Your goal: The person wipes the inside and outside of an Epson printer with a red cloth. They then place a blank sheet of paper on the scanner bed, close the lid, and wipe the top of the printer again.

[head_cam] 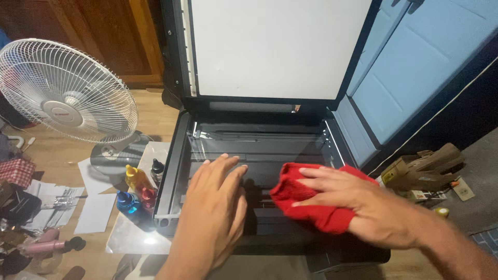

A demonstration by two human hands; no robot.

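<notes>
A black flatbed printer-scanner (174, 171) stands open, its lid (275, 46) raised with the white underside facing me. My left hand (215, 207) lies flat, fingers spread, on the scanner glass (259, 148) near its front left. My right hand (353, 199) presses a crumpled red cloth (295, 189) onto the glass at the right. The cloth's far right part is hidden under my hand.
Several small ink bottles, yellow (136, 177), black (156, 169), red (148, 197) and blue (127, 202), stand left of the printer. A white table fan (65, 93) is at the left, loose papers (96, 212) below it. A blue door (415, 67) and cardboard scraps (425, 168) are at right.
</notes>
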